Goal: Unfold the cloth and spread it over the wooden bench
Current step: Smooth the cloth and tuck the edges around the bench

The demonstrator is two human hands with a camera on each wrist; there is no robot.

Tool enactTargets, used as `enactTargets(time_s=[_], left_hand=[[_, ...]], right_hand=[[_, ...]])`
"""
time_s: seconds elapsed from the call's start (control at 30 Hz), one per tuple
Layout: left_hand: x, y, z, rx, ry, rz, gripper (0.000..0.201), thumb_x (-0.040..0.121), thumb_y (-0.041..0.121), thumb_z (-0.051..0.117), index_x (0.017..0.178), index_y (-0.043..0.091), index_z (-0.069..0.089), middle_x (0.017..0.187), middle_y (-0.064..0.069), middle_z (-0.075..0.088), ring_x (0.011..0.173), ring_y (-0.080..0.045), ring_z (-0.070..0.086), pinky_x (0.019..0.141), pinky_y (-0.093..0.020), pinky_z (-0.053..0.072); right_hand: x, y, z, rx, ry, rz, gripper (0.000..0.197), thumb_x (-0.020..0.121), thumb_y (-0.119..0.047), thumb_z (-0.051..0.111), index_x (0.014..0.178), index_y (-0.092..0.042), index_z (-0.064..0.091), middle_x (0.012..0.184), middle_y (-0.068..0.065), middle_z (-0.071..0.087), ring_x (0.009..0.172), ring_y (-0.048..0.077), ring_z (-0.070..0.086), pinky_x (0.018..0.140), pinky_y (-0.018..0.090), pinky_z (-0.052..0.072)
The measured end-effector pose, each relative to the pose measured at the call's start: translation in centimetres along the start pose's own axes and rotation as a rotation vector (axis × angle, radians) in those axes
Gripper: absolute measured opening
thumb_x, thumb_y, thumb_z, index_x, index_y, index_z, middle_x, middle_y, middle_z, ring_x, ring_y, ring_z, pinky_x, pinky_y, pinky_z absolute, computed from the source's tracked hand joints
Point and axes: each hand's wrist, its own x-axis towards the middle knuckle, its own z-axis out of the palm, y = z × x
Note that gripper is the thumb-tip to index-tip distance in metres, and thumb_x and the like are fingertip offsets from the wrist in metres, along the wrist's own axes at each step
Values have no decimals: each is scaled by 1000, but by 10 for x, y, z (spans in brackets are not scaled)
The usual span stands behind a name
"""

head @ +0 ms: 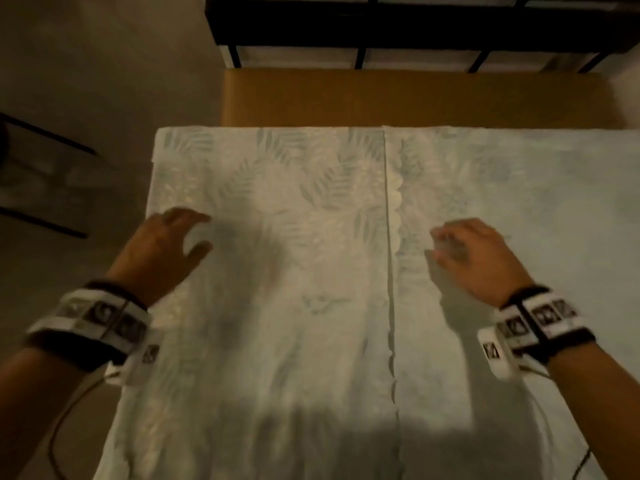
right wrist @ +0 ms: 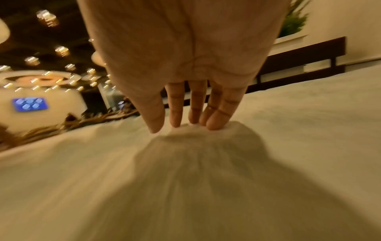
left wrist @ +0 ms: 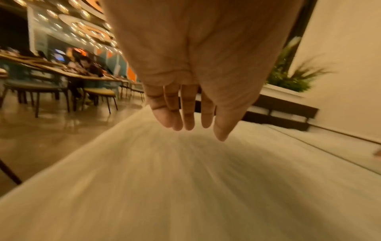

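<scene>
The cloth (head: 277, 271) lies flat over the near part of the wooden bench (head: 398, 98) — a bare strip of wood shows at the far edge. A scalloped hem (head: 393, 237) runs down its middle. The left hand (head: 166, 247) hovers just above the cloth's left side, fingers loose, holding nothing. The right hand (head: 474, 258) rests straight fingertips (right wrist: 214, 124) on the cloth — nothing gripped.

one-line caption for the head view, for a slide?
Left hand and right hand open over pale leaf-patterned cloth spread on orange-brown wooden bench.
</scene>
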Motion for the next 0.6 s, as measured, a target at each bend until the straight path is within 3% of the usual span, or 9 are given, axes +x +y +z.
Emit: enactTargets(time_s=[0.1,0.17,0.27,0.37,0.47,0.53,0.6], left_hand=[[-126,46,37,-118,-152,39,46,83,52,56,120,24,63,120,2,56,103,-19,57,91,-29,45],[-200,77,63,-214,-228,31,46,82,59,60,120,33,59,118,13,50,102,-8,53,90,-21,45],[-277,109,96,-225,-255,112,53,77,61,67,123,40,54,119,17,47,103,-4,45,90,-20,43],[-308,116,116,-97,-218,156,57,73,53,73,123,32,56,122,10,49,106,-12,45,89,-27,48],[-312,118,124,-65,-78,195,34,81,45,63,106,22,66,112,2,56,97,-20,51,85,-31,47],[-309,118,126,-5,-16,293,23,85,40,56,92,22,68,101,2,60,90,-18,52,81,-32,46],[-308,118,126,8,-7,344,8,83,31,65,82,23,66,90,5,59,81,-10,48,76,-26,43]], right_hand=[[-114,5,26,-29,-96,-77,44,85,-49,56,120,-23,61,117,0,54,111,23,52,96,22,28],[-177,12,39,14,-166,-76,45,84,-58,57,118,-29,60,116,-7,53,112,18,51,97,27,35],[-250,19,49,10,-293,-124,45,80,-67,57,114,-36,56,118,-13,50,110,9,45,93,26,40],[-289,22,56,-109,-387,-250,54,75,-69,60,118,-37,50,120,-13,48,107,9,42,90,23,40],[-294,25,67,-234,-335,-343,57,75,-62,65,121,-30,50,119,-6,54,104,16,49,91,29,46],[-290,27,73,-277,-328,-411,42,82,-52,65,113,-29,50,113,-6,56,98,16,49,86,28,46],[-291,26,76,-290,-333,-466,20,87,-38,64,99,-29,50,101,-7,57,90,15,49,77,28,46]])
